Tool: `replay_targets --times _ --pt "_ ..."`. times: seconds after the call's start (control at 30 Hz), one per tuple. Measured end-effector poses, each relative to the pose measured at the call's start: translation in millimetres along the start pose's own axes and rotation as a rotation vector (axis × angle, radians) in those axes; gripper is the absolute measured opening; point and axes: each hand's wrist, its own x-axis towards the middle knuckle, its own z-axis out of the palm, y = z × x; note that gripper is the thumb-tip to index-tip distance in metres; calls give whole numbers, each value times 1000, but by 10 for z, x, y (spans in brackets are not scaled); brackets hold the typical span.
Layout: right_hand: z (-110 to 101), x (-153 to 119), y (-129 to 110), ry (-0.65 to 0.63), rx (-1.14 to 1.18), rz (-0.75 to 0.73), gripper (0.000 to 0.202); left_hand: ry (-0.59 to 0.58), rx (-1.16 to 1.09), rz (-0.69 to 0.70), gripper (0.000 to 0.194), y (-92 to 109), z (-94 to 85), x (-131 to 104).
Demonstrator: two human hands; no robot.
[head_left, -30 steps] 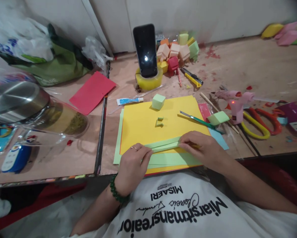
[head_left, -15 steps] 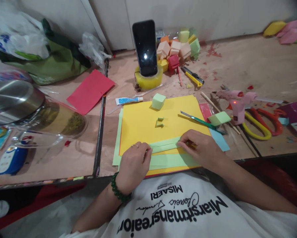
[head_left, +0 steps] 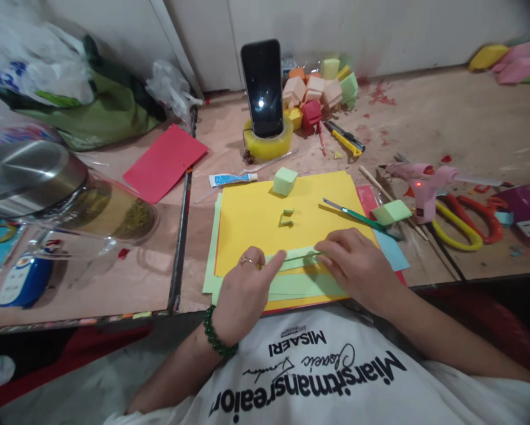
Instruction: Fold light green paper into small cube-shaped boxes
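A green paper strip (head_left: 298,260) is held between my two hands, its long edge folded up. My left hand (head_left: 247,283), with a ring and a green bead bracelet, pinches the strip's left end, its index finger stretched along the fold. My right hand (head_left: 357,265) pinches the right end. Beneath lie green sheets (head_left: 304,285) and a yellow sheet (head_left: 247,218). On the yellow sheet are a green paper cube (head_left: 285,181), small folded green pieces (head_left: 287,218) and a green-handled craft knife (head_left: 357,216).
A phone (head_left: 262,88) stands in a tape roll (head_left: 269,144) behind the sheets. Paper shapes (head_left: 313,91) are piled beside it. A pink glue gun (head_left: 424,183) and scissors (head_left: 460,227) lie right; a glass jar (head_left: 114,206) and red paper (head_left: 165,162) are left.
My left index finger has stretched out along the strip, and my right fingers have shifted slightly left. The strip's edge now stands up. The view has moved slightly.
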Motion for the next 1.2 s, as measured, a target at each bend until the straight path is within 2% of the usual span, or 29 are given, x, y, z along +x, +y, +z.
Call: replay_targets --times 0.1,0.17,0.3,0.43,0.57,0.63,0.8,0.93,1.03,1.2 --pt "-40 18 -36 -12 -63 -276 21 9 62 226 35 -11 -6 1" --pt "-70 -3 -15 -47 -41 -339 19 -6 89 297 33 -34 -23 -12" --pt "-142 -132 108 -95 -26 -273 19 -19 101 299 32 -108 -78 -106" --pt "-210 -227 178 -94 -25 -205 26 58 87 298 31 -154 -129 -185" --pt "-228 -140 110 -50 13 -188 17 67 77 363 15 -121 -130 -100" --pt "-203 -62 65 -32 21 -229 15 23 65 390 19 -93 -114 -25" --pt "-72 45 65 -142 57 -329 19 -83 42 337 22 -54 -108 66" --pt "-26 39 113 -144 57 -275 22 -96 -1 226 23 -58 -112 58" --pt "-16 35 138 -151 89 -149 27 -118 8 106 25 -65 -96 80" --pt "27 74 177 -238 264 201 19 -225 -31 -84 20 -46 -107 163"
